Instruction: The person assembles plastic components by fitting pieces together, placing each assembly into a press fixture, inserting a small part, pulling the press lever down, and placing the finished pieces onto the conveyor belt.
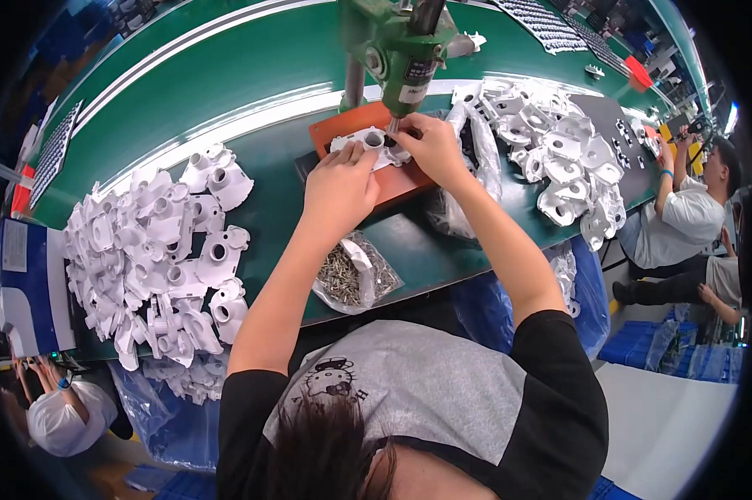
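Note:
A white moulded plastic part (374, 139) with a round hole lies on an orange block (405, 185) under the tip of a green bench press (407, 79). My left hand (343, 187) holds the part's near left side, fingers bent over its edge. At its right end, my right hand (433, 148) pinches thumb and fingers together beside the press tip. Whatever those fingertips grip is too small to make out. Just below my left hand, an open clear bag (384, 279) holds many small metal screws or pins (343, 277).
White plastic parts (155, 250) pile up at left, and more white housings (559, 146) at right. A clear bag (483, 150) lies beside the block. Blue-lined bins (589, 292) stand below the table edge. Co-workers (684, 208) sit at far right and lower left (72, 417).

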A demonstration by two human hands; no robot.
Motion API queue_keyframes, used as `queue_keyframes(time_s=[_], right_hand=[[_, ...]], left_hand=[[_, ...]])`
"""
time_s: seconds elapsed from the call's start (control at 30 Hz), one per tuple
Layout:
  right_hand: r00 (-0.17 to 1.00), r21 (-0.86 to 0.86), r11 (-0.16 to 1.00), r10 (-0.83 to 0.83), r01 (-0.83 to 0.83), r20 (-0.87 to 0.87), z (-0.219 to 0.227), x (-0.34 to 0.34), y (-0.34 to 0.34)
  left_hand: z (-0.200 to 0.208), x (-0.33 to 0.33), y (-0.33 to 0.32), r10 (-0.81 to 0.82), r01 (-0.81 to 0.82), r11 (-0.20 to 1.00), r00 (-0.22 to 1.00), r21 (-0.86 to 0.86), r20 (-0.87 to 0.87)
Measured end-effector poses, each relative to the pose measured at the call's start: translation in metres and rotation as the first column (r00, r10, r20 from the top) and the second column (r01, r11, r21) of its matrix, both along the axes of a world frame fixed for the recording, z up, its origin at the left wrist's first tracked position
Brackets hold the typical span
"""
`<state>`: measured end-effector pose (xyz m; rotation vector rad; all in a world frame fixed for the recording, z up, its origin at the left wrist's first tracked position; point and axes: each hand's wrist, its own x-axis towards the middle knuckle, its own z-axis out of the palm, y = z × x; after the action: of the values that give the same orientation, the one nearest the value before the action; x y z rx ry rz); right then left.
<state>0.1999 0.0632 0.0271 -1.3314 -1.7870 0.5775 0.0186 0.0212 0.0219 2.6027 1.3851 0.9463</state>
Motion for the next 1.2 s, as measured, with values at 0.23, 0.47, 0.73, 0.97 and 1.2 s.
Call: queue_keyframes(time_s=[0.23,0.47,0.73,0.97,1.2], right_hand=[[0.941,0.326,0.889,0.263,-0.322,0.214,-0.016,0.015,0.004],[0.897,0.49,0.869,-0.16,-0.071,0.413,-0.027,0.005,-0.03],[0.856,0.469,0.88,-0.186,-0.073,0.482,-0.025,0.008,-0.045],[0.953,0.338,0.926,-0.239,0.166,0.187,0.001,0.057,0.008],[0.51,0.035,0.96,0.179,-0.279,-0.841,0.172,0.044,0.154]], left_hand=[[0.006,0.001,-0.001,0.031,-0.038,0.991,0.998,-0.131,-0.055],[0.007,0.004,-0.003,-0.021,0.014,0.991,0.998,-0.133,-0.057],[0.007,0.006,-0.001,-0.014,0.007,0.988,0.999,-0.155,-0.046],[0.002,-0.005,-0.002,-0.009,0.004,0.994,0.999,-0.107,-0.044],[-0.002,0.011,0.001,-0.068,0.07,0.989,0.998,0.128,-0.015]])
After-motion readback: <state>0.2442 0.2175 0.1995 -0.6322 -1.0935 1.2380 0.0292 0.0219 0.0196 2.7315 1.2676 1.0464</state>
